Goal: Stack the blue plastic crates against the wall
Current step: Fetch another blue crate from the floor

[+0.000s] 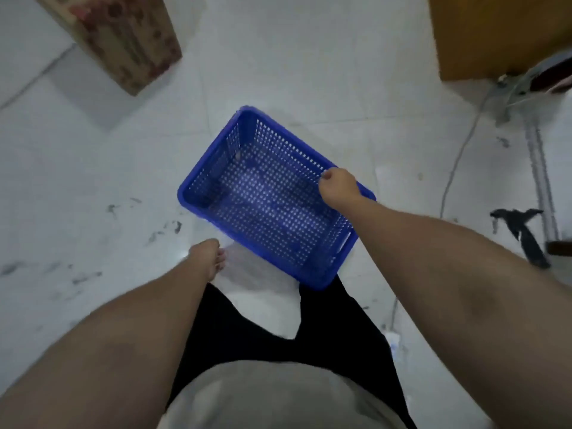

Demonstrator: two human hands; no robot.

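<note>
One blue perforated plastic crate (266, 196) hangs tilted in front of my legs above the white tiled floor. My right hand (339, 188) is closed over the middle of its right long rim and carries it. My left hand (209, 257) is lower left of the crate, apart from it, fingers loosely curled and holding nothing. The crate is empty inside. No other crate shows in the frame.
A brown cardboard box (123, 41) with a red print stands at the upper left. An orange-brown cabinet (495, 35) fills the upper right, with a fan base and cable (458, 159) beneath it. A dark object (523, 230) lies on the floor at right.
</note>
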